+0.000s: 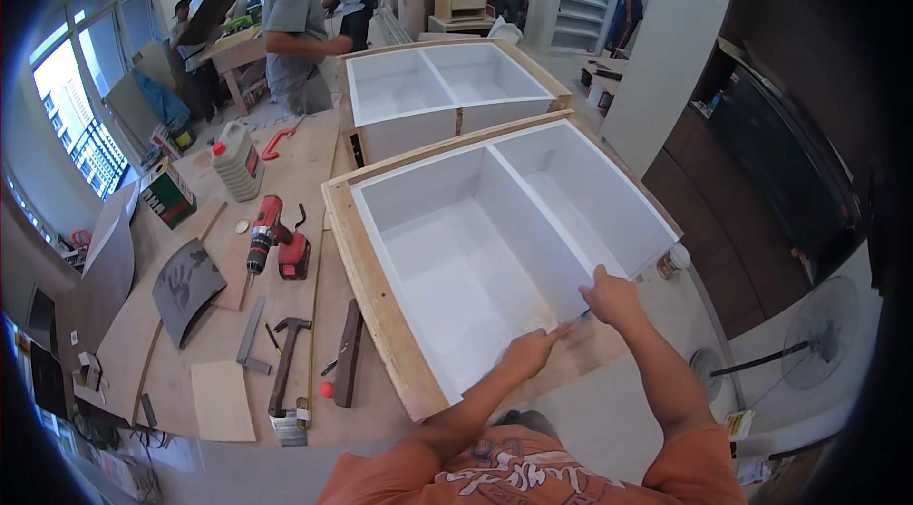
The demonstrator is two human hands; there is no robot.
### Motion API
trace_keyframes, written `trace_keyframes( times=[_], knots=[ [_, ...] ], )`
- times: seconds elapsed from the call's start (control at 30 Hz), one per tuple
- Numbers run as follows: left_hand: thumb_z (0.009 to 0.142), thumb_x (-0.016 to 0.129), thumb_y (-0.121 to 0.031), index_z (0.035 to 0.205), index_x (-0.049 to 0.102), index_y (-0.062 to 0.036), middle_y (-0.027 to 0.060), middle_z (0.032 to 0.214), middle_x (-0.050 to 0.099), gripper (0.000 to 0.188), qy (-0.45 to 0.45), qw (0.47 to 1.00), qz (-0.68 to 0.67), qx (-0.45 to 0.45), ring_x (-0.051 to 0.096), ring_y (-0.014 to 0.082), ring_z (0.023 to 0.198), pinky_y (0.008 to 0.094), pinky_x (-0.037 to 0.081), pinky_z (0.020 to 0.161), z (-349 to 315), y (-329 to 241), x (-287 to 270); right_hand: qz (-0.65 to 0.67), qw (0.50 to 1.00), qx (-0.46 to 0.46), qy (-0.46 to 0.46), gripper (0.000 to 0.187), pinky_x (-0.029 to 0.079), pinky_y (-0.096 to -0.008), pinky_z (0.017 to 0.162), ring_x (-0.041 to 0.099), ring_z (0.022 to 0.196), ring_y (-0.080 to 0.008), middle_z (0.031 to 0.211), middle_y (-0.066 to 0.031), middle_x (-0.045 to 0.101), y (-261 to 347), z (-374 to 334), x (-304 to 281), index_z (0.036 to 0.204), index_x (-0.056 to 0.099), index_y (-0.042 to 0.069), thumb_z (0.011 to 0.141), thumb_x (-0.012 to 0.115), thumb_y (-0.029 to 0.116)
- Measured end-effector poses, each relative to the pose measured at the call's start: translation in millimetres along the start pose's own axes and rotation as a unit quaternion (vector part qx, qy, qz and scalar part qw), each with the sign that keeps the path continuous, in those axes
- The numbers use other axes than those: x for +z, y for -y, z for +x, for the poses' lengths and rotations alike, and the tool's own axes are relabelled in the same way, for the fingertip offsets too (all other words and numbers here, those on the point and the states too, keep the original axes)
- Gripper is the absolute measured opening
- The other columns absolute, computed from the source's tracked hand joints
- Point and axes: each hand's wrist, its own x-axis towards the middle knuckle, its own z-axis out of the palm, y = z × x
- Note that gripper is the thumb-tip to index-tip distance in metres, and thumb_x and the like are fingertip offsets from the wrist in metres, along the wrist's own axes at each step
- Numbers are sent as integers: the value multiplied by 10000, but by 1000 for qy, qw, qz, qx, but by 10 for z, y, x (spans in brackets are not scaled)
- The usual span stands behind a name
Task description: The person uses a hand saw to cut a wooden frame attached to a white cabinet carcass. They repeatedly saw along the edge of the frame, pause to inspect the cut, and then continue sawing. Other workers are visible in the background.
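Plywood workbench point(314, 172) in busy workshop. White two-bay cabinet box point(495, 229) at bench's near right edge. Left hand point(530, 351) pinching near rim, right hand point(609, 298) flat on it, holding nothing. Drill point(269, 237), hammer point(283, 362) lie left; floor right.

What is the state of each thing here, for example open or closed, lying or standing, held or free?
Near cabinet box: open side up, two compartments, on the workbench.
Far cabinet box: the same, open side up.
Left hand: on the near box's front edge.
Right hand: on that edge too.
Red drill: lying, free.
Hammer: lying, free.
White jug: upright, red cap on.
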Motion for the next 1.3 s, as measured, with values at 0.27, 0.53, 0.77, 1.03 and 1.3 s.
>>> trace_keyframes(
  times=[0.27,0.53,0.77,1.03,1.3],
  knots=[
    [968,507,-140,1552,355,-153,222,1046,677,603,-29,996,-16,-82,664,409,943,511,528,820,48,-156,40,53,997,-50,-18,380,564,-501,694,723,737,-392,794,-226,716,-151,-42,71,1028,511,-19,935,626,331],
    [917,622,-228,1510,407,-64,252,1063,673,651,-58,984,14,-168,644,437,992,520,501,890,51,-291,132,143,986,-80,5,312,565,-496,734,721,773,-414,814,-243,712,-252,89,201,1039,514,-31,912,591,244],
    [868,724,-260,1484,444,-20,262,1248,597,718,-278,950,88,-111,567,432,1160,482,470,981,-38,-347,445,178,975,-106,84,606,568,-480,801,729,890,-400,916,-272,714,-333,15,-120,1152,502,-82,929,634,466],
    [884,711,-178,1413,473,59,317,1310,525,626,-354,904,74,-229,514,469,1216,506,439,1038,-691,-333,641,322,929,-150,102,678,556,-453,813,714,909,-369,1007,-195,724,-982,-336,-192,1275,554,-8,882,701,525],
    [863,718,-172,1365,534,47,276,1345,576,578,-177,895,187,-363,539,412,1273,521,448,1031,-1038,220,937,317,938,-132,48,407,535,-497,831,676,931,-427,1004,-234,705,-1792,-113,1669,1175,647,16,916,655,330]
  ],
)
